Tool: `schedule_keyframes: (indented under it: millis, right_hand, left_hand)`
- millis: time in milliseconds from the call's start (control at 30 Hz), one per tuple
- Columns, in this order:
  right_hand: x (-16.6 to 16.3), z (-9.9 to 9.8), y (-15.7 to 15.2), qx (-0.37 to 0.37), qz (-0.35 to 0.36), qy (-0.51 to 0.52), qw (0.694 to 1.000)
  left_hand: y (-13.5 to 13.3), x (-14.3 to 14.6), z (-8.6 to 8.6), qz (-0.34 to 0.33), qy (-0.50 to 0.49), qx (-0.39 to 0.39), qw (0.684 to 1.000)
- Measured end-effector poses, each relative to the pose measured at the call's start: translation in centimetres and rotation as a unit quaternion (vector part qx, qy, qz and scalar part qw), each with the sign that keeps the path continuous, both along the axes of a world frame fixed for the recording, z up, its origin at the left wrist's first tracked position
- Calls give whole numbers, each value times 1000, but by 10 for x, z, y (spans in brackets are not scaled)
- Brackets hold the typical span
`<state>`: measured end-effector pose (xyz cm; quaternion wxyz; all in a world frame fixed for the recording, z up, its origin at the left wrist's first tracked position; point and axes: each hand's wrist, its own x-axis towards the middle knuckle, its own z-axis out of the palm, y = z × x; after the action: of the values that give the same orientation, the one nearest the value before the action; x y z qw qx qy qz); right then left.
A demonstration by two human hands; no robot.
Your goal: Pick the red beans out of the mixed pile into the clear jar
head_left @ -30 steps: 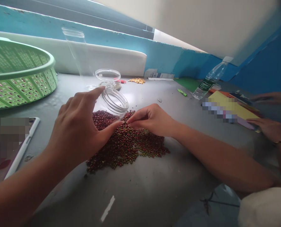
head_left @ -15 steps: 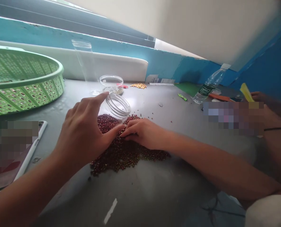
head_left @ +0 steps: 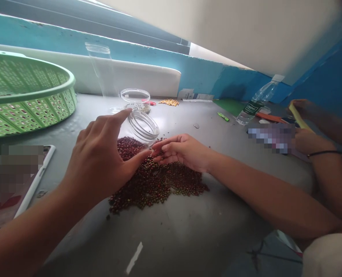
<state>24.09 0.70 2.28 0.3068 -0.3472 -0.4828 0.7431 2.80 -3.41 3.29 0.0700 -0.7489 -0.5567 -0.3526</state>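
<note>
My left hand point(head_left: 98, 154) is curled around a clear plastic jar point(head_left: 143, 127) with a threaded mouth. The jar lies tilted, its mouth facing up and to the right, and my fingers hide its left side. Dark red beans point(head_left: 130, 148) show inside or behind its wall; I cannot tell which. Below and around it spreads a pile of small reddish-brown beans point(head_left: 153, 188) on the grey table. My right hand point(head_left: 185, 152) is over the pile's far right side, just below the jar's mouth. Its palm is turned partly up, with the fingers loosely apart.
Left stand a green basket point(head_left: 52, 100) and a white-edged tablet point(head_left: 38, 177). Behind are a tall clear jar point(head_left: 103, 73), a round clear container point(head_left: 135, 98) and yellow kernels point(head_left: 169, 102). Rightward are a water bottle point(head_left: 257, 102) and another person's hands point(head_left: 312, 142) with a yellow strip.
My right hand has turned from fingers pinching down in the beans to an opened, partly upturned palm. My left hand and the jar stay nearly in place. The other person's hands have moved.
</note>
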Motion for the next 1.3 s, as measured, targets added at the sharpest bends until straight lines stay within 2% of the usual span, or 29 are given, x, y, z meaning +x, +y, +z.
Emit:
schedule_keyframes:
  millis: [433,700,933,1100,1300]
  right_hand:
    - [3,-1,-2,53,26,-29,998]
    - [6,-7,0,41,77,-35,996]
    - [5,-7,0,50,63,-20,997]
    - [5,-8,1,23,55,24,998]
    - [4,-6,-1,41,26,3,999]
  left_hand:
    - [1,-2,-3,-7,-6,3,1000]
    - [1,-1,-2,-4,6,-2,1000]
    - [0,-2,-1,-7,2,-3,1000]
    - [1,-2,-3,-10,12,1,1000]
    - [4,-4,-5,-11,18,23,1000]
